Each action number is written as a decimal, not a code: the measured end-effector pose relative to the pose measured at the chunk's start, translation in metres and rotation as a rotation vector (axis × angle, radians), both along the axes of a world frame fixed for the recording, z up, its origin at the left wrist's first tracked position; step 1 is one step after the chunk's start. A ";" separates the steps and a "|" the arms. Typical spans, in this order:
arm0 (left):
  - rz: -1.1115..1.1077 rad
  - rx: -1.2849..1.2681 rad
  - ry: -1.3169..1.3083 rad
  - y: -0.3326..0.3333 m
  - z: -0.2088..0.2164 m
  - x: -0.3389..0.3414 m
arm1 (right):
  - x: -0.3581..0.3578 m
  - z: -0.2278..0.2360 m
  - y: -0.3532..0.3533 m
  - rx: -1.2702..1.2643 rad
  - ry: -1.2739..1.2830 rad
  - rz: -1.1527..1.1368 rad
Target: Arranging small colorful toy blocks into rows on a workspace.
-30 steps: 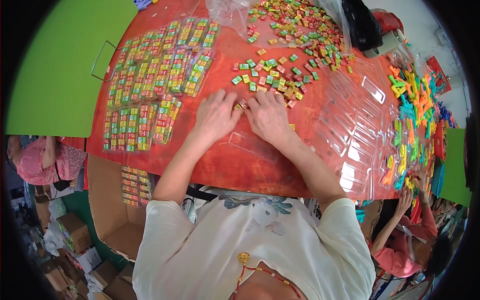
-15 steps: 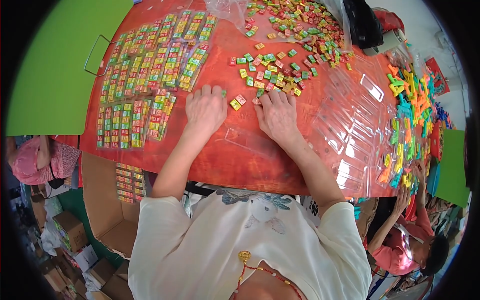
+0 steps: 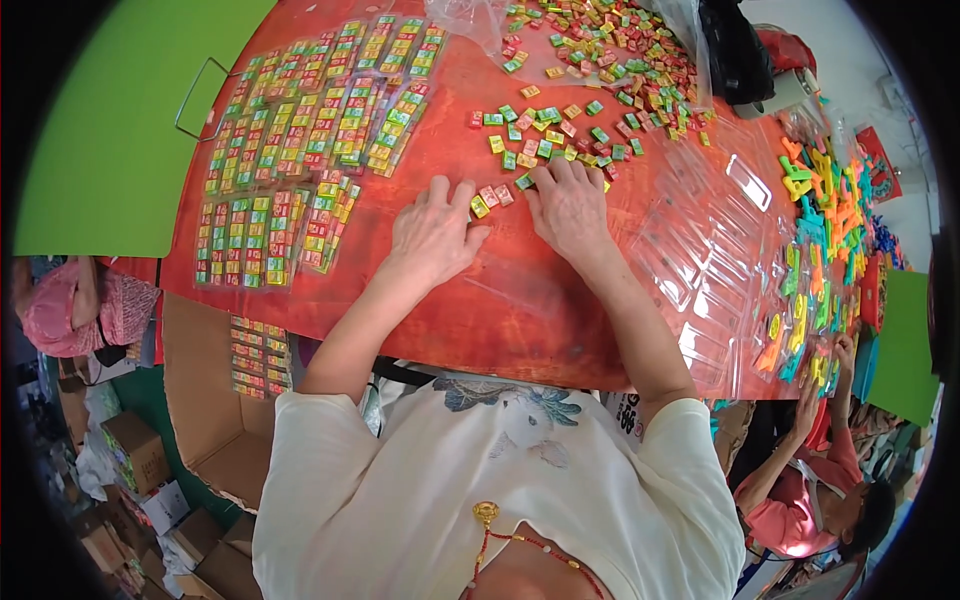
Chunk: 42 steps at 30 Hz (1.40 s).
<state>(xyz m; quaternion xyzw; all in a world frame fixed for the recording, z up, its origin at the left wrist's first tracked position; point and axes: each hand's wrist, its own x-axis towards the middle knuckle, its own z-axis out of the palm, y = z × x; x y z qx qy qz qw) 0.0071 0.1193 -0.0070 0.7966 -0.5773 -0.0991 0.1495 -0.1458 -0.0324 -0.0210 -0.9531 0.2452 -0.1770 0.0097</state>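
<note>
My left hand (image 3: 436,232) rests over the red table with fingers bent and the thumb held apart, nothing visible in it. Beside its fingertips lies a short row of small wrapped blocks: a yellow one (image 3: 479,207) and two red ones (image 3: 494,196). My right hand (image 3: 572,211) is over the near edge of a scattered cluster of red, green and yellow blocks (image 3: 545,149). Its index fingertip is by a green block (image 3: 524,182); whether it touches cannot be seen. The other right fingertips partly cover blocks. A faint clear plastic piece (image 3: 515,288) lies between my forearms.
Filled clear strips of blocks (image 3: 270,150) cover the table's left. A larger block heap (image 3: 620,50) lies at the back. Empty clear trays (image 3: 700,270) and colourful plastic toys (image 3: 830,200) are right. A cardboard box (image 3: 215,400) stands lower left; a co-worker (image 3: 810,490) sits right.
My left hand has drawn back slightly and its thumb has spread. My right hand has moved up and right toward the cluster, leaving a red block beside the yellow and red pair.
</note>
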 end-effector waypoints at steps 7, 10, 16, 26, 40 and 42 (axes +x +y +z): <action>0.002 -0.098 -0.161 -0.021 -0.022 -0.010 | 0.001 -0.003 0.001 -0.067 -0.049 0.065; -0.022 -0.097 -0.175 -0.020 -0.021 -0.012 | -0.001 -0.006 0.004 -0.058 -0.051 0.097; 0.008 -0.164 -0.110 -0.037 -0.009 0.002 | 0.002 -0.004 0.003 -0.058 -0.089 0.053; -0.056 -0.096 -0.113 -0.085 -0.011 0.032 | -0.006 -0.004 0.002 -0.014 -0.073 0.049; 0.060 -0.029 0.025 -0.077 -0.015 0.045 | 0.004 -0.005 -0.003 -0.066 -0.022 -0.026; 0.049 -0.062 0.018 -0.070 -0.017 0.044 | 0.001 -0.004 -0.012 -0.057 -0.035 -0.078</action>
